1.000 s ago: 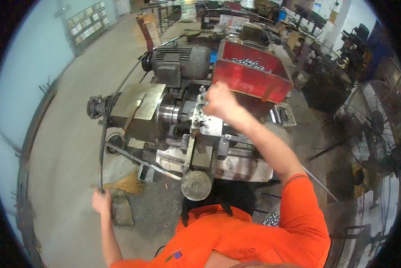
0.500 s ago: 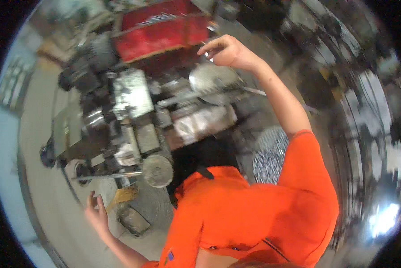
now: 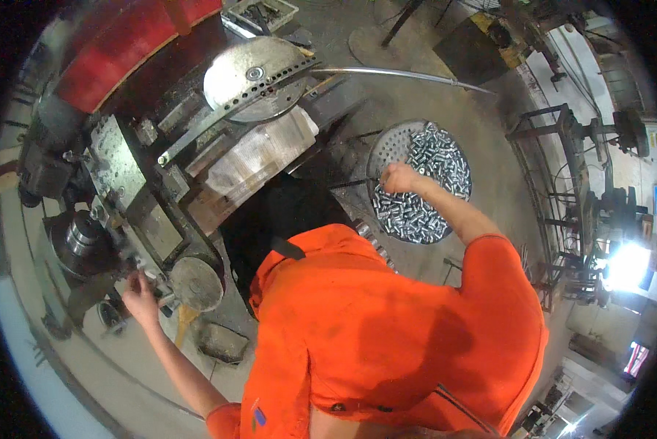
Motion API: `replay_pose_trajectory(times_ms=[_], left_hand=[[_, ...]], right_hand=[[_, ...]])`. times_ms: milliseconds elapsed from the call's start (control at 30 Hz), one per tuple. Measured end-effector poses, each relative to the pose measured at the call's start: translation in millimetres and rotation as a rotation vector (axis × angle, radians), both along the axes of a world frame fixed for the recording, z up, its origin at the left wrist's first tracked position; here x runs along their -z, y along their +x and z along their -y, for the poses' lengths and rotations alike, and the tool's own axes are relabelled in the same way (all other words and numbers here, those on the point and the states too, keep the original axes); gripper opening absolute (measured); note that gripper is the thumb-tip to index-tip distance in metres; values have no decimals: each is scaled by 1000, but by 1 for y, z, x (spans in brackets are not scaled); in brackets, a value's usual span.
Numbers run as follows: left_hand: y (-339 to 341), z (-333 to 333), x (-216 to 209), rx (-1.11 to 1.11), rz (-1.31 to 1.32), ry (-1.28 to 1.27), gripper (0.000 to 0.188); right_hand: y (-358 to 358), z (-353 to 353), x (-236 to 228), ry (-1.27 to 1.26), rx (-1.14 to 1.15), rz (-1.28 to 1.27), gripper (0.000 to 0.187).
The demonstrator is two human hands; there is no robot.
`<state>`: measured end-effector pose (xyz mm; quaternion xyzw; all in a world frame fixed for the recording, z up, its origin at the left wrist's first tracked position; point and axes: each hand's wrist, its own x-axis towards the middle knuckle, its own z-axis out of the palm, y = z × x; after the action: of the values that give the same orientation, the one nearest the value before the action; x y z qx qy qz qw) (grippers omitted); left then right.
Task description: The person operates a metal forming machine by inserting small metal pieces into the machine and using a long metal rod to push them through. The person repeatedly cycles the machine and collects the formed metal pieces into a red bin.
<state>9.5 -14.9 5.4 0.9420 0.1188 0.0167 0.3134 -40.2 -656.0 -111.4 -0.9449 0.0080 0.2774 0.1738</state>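
My right hand (image 3: 404, 178) hangs over the near side of a round perforated metal pan (image 3: 382, 156) with its fingers curled together. What they hold, if anything, is hidden. A heap of short shiny metal cylinders (image 3: 431, 208) fills most of that pan. My left hand (image 3: 141, 298) is raised beside the machine's round flat wheel (image 3: 197, 284), thumb and fingers apart. No held thing shows in it. Just beyond its fingertips lies the metal spindle part (image 3: 83, 235) of the machine.
A large disc with a perforated bar (image 3: 255, 73) tops the machine, and a long rod (image 3: 409, 74) juts rightward from it. A red tray (image 3: 134, 47) stands at the far left. On the floor lies a small dirty tray (image 3: 222, 342). Metal racks (image 3: 562, 161) line the right.
My view has swung right. My right hand has come from above the machine's disc to the pan of cylinders. My left hand is now closer to the round wheel.
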Motion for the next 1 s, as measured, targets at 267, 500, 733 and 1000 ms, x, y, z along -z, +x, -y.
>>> replay_pose_trajectory(times_ms=[267, 500, 733, 1000], left_hand=[[1, -5, 6, -4, -11, 85, 27], [0, -9, 11, 3, 47, 141, 26], [-11, 11, -34, 57, 78, -310, 20], [3, 154, -111, 272, 99, -538, 26]], right_hand=[[-4, -8, 13, -200, 55, -40, 25], [-1, -10, 19, -201, -62, 3, 24], [29, -32, -70, 323, -42, 373, 28], [91, -223, -217, 872, -690, 701, 49]])
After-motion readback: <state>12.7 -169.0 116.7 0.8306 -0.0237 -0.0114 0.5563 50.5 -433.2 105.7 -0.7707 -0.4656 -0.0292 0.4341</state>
